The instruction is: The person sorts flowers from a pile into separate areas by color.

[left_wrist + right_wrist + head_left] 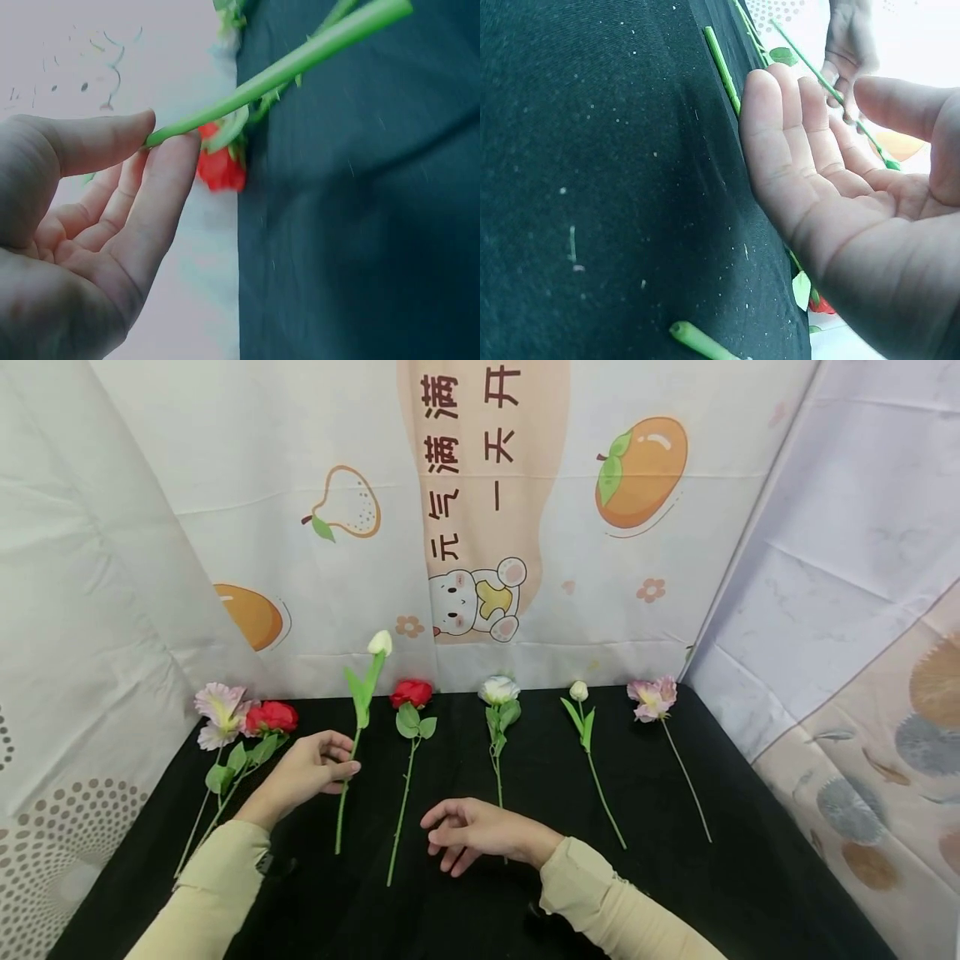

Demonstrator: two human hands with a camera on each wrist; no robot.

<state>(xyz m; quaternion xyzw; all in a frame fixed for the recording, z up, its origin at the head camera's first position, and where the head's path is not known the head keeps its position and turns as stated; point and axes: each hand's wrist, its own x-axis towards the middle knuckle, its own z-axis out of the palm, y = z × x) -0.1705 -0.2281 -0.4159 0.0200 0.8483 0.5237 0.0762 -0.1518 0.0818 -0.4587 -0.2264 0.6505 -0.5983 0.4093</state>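
Observation:
Between thumb and fingers my left hand (313, 768) pinches the green stem of a white tulip (380, 643). The tulip stands nearly upright in the head view, its bud overlapping the backdrop; in the left wrist view its stem (292, 69) runs up to the right from the fingertips. To the right of it lies a red rose (412, 693) with a long stem. My right hand (487, 831) holds nothing, its fingers loosely bent, palm showing in the right wrist view. It overlaps the lower stem of a white rose (498, 690), hiding part of it.
At the far left a pink flower (221, 714) and another red rose (272, 717) lie with stems close together. On the right are a second white tulip (578, 691) and a pink flower (652, 697). Printed curtains (480, 668) border the black cloth (675, 893) at back and sides.

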